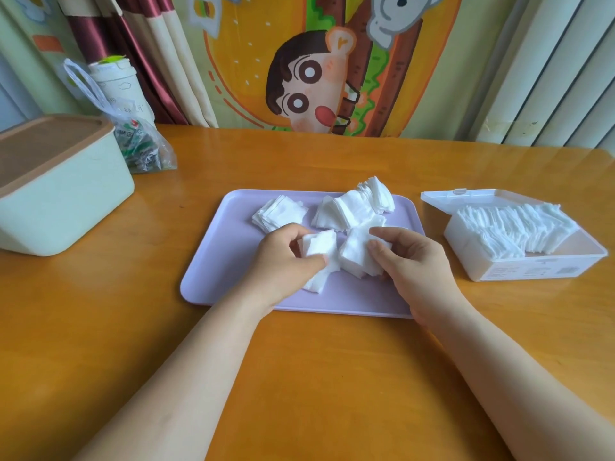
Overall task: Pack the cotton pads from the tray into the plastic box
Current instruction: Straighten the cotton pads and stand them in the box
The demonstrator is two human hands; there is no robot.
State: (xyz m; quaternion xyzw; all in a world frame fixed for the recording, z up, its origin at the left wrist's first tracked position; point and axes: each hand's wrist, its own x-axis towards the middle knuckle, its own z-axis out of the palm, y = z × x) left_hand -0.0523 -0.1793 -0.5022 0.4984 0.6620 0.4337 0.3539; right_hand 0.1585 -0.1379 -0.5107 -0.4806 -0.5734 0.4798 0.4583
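Cotton pads (356, 207) in loose heaps on tray (213, 257), mid-table. Two bunches in hands at tray's near side. Left hand (286, 261) pinches small bunch (319, 252), fingers curled over it. Right hand (411, 261) grips thicker bunch (357, 257), edges fanned, not squared.

Risk: ragged bunches, so thin sheets likely to slip out on carry over bare table. Plastic box (532, 272) toward table's right edge, lid (442, 197) open, well filled, row leaning. Looks a tight fit. Forcing a bunch in could crumple pads or shove box.
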